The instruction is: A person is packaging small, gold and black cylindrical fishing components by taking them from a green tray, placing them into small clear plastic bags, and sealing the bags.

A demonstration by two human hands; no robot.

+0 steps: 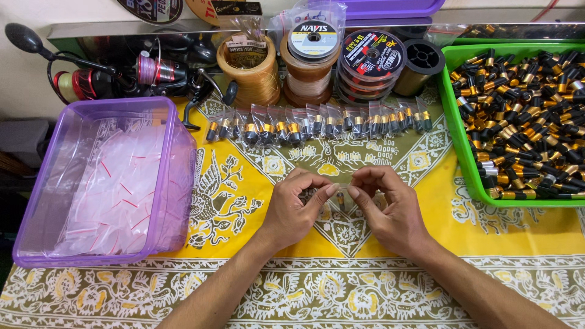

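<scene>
Clear plastic: one small transparent bag (342, 190) held at the centre of the table, between both hands, above the yellow patterned cloth (426, 228). One small dark cylindrical part shows inside it. Left hand (295, 207): thumb and forefinger pinching the bag's left edge, other fingers curled. Right hand (390, 210): thumb and forefinger pinching the bag's right edge, other fingers curled under.

Beyond the hands: one row of filled bags (317, 125) lying side by side across the cloth, roughly nineteen; exact count uncertain because they overlap. Each holds one black-and-gold cylinder.

Right: one green tray (463, 152), rectangular, heaped with loose black-and-gold cylinders (524, 116); too many to count.

Left: one purple translucent tub (177, 183), rectangular, holding a pile of empty clear bags (116, 195) with thin red strips at the mouth; number cannot be told.

Back edge, four spool stacks: one tan spool (253, 76) with a dark label; one brown spool (311, 73) with a round white-and-black label on top; one stack of clear spools (372, 64) with a black round label bearing red and yellow print; one black spool (420, 64), unlabelled top.

Back left: fishing reels (140, 76), black and red, at least two, with one black knobbed handle. One purple lid (390, 7) at top edge.
</scene>
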